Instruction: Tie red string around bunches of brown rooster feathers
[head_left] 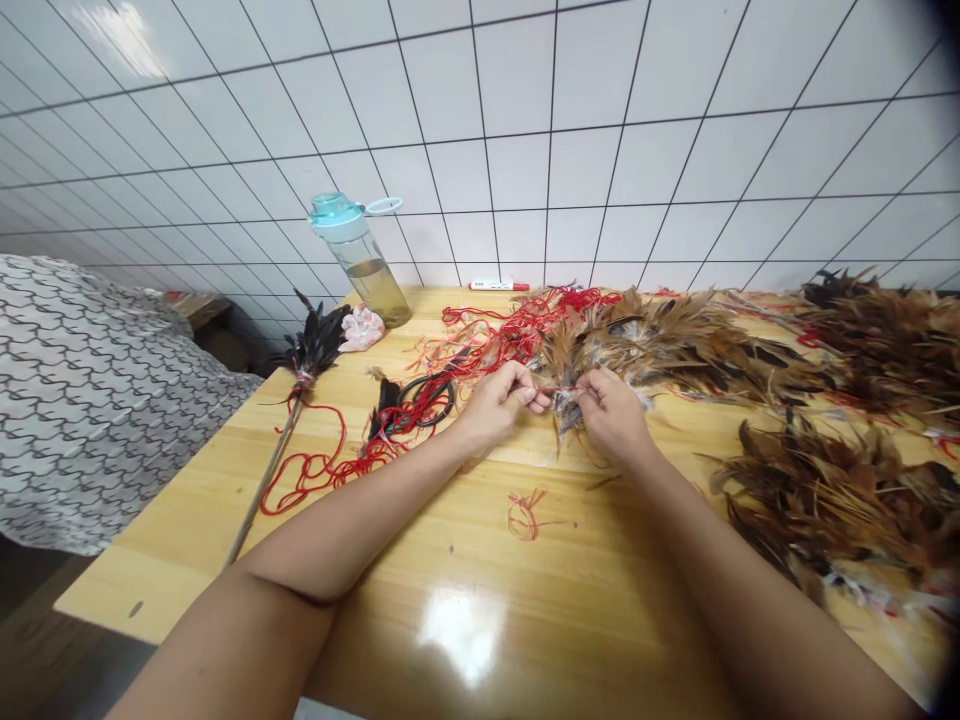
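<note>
My left hand (501,398) and my right hand (611,410) meet over the middle of a glossy wooden table (465,600). Both pinch a small bundle of brown feathers (566,405) bound with red thread; its tips hang down between the hands. A large pile of brown feathers (675,345) lies just behind the hands. A tangle of red string (502,335) spreads to the left of that pile.
A stick tipped with black feathers (289,410) lies at the table's left, wound with red string. A water bottle (364,260) stands at the back left by a pink cloth (363,328). More feather heaps (847,490) fill the right side. A patterned fabric (97,390) sits left of the table.
</note>
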